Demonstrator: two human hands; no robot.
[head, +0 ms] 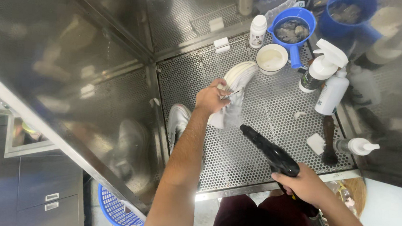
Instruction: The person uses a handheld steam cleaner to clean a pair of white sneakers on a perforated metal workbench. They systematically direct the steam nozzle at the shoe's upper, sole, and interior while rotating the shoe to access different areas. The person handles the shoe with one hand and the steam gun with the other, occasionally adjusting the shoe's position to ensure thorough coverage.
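The left hand (210,98) has its grip closed on a white sneaker (233,94) on the perforated metal counter (267,113), long axis running away, sole rightward. The right hand (305,184) clasps a black spray gun (270,153) aimed at it.

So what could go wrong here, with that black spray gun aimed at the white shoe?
The left hand grips the white shoe right where the black spray gun in the right hand points, so the blast might hit the fingers. The open white cup and spray bottles stand close behind; spray or a swinging shoe could tip them.
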